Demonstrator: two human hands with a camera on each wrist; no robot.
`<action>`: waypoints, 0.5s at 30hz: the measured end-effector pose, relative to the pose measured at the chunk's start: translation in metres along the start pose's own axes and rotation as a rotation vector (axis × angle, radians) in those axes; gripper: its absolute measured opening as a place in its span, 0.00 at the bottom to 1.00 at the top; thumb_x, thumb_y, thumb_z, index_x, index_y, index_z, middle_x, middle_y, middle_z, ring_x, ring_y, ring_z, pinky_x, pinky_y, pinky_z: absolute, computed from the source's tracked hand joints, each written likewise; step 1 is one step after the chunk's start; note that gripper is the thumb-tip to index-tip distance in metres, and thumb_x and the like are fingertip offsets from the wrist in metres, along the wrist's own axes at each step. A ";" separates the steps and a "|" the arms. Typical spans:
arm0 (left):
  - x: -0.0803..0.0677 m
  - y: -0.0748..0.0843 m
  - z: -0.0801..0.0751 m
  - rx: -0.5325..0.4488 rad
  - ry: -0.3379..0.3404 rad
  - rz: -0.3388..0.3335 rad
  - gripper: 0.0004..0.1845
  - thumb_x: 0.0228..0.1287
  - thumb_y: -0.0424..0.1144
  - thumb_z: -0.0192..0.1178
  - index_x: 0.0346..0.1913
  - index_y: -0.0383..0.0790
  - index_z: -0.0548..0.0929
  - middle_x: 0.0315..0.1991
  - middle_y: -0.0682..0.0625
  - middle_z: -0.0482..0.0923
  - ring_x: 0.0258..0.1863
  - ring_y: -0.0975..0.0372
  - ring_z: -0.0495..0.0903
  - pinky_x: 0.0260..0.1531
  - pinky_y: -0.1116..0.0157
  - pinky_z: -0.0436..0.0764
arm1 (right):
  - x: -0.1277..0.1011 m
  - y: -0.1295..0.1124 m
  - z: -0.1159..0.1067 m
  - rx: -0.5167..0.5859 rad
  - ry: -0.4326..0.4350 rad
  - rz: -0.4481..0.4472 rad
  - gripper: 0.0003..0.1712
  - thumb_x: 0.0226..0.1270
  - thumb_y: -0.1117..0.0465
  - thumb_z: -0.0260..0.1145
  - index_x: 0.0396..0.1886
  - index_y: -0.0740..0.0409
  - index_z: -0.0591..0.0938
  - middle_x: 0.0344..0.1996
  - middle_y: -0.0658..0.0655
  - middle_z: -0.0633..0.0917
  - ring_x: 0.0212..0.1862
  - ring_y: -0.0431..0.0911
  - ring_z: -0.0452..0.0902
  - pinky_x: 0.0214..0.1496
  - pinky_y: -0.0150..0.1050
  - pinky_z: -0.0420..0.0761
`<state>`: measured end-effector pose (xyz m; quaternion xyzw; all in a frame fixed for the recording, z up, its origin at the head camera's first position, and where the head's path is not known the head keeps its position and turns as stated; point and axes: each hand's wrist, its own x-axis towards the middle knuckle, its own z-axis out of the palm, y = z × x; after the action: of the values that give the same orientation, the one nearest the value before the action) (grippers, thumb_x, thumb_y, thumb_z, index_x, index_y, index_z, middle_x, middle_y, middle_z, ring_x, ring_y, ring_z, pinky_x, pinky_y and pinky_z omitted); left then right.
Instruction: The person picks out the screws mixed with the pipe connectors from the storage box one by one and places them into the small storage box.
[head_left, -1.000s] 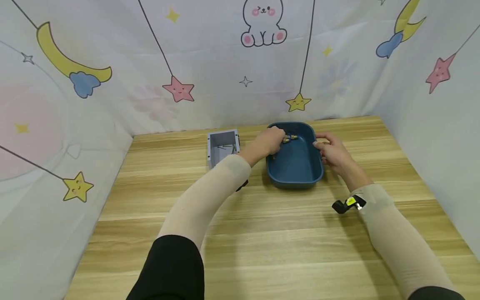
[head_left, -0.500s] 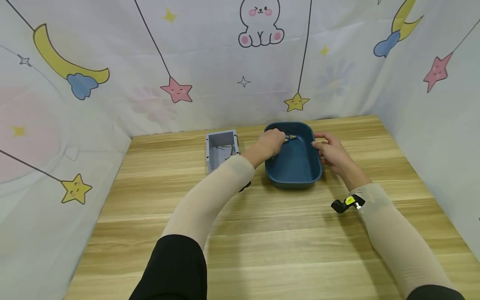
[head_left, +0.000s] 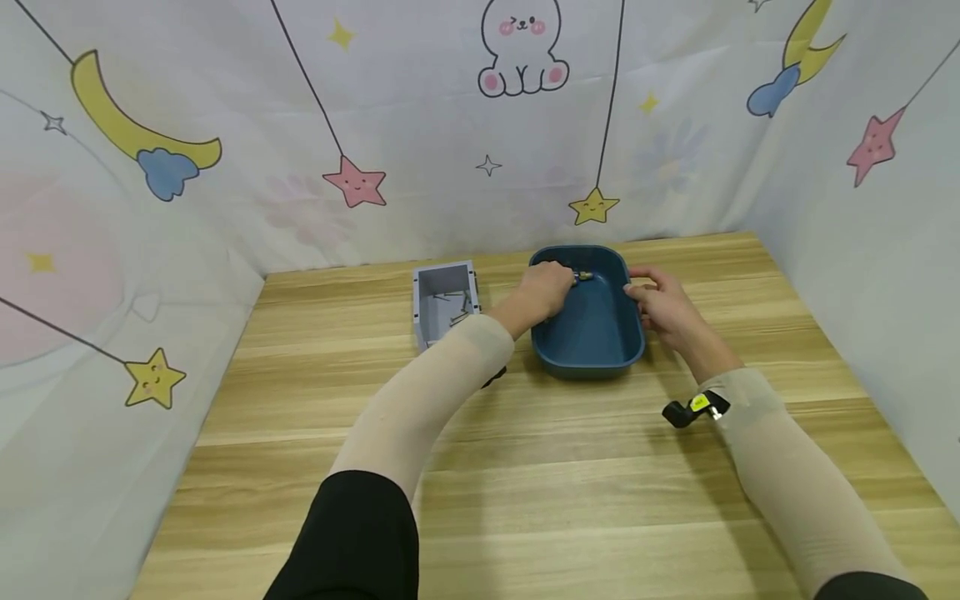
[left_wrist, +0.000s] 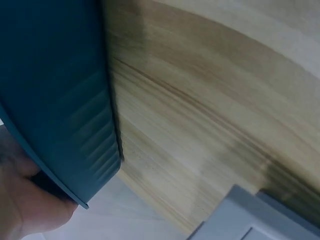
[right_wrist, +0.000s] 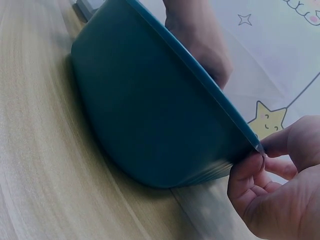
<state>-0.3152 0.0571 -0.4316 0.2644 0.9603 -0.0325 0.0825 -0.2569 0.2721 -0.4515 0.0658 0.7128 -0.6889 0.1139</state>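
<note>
A dark blue rectangular basin (head_left: 592,333) stands on the table near the back. My right hand (head_left: 667,308) pinches its right rim between thumb and fingers, as the right wrist view shows close up. My left hand (head_left: 549,287) reaches over the left rim, its fingers down inside the basin and hidden from every view. Beside those knuckles lie small brass-and-blue metal pieces (head_left: 582,276), partly covered by the hand. Only the basin's outer wall (left_wrist: 60,100) and part of the left hand (left_wrist: 30,200) appear in the left wrist view.
Left of the basin stands an open grey box (head_left: 424,312) holding several screws (head_left: 459,317); my left forearm crosses its near corner. The wooden table (head_left: 600,483) ends at a white cartoon-print cloth (head_left: 435,217) behind and along the sides.
My left hand has shifted slightly right and toward me inside the basin, and its forearm uncovers more screws in the grey box. The right hand keeps its grip on the rim.
</note>
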 end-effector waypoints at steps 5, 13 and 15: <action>-0.001 0.001 0.001 0.009 -0.001 0.008 0.15 0.83 0.36 0.55 0.60 0.51 0.88 0.51 0.51 0.87 0.44 0.59 0.85 0.38 0.62 0.84 | 0.000 0.001 0.000 0.000 0.002 0.000 0.27 0.84 0.63 0.59 0.77 0.57 0.67 0.33 0.49 0.76 0.25 0.36 0.71 0.21 0.30 0.72; -0.002 -0.001 0.000 -0.002 -0.029 0.025 0.14 0.82 0.36 0.57 0.60 0.50 0.87 0.48 0.51 0.87 0.40 0.61 0.83 0.37 0.64 0.83 | -0.001 0.000 0.000 -0.011 0.005 0.005 0.27 0.84 0.62 0.59 0.77 0.56 0.67 0.33 0.48 0.76 0.25 0.36 0.70 0.22 0.30 0.70; -0.002 -0.002 0.000 -0.005 -0.034 0.038 0.14 0.82 0.36 0.55 0.59 0.49 0.87 0.43 0.51 0.86 0.37 0.61 0.82 0.35 0.65 0.82 | 0.000 0.000 0.000 -0.011 0.006 0.006 0.27 0.84 0.62 0.59 0.77 0.57 0.67 0.33 0.48 0.76 0.25 0.36 0.70 0.22 0.30 0.70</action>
<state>-0.3149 0.0543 -0.4315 0.2819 0.9536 -0.0330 0.0999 -0.2565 0.2719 -0.4516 0.0693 0.7167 -0.6845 0.1141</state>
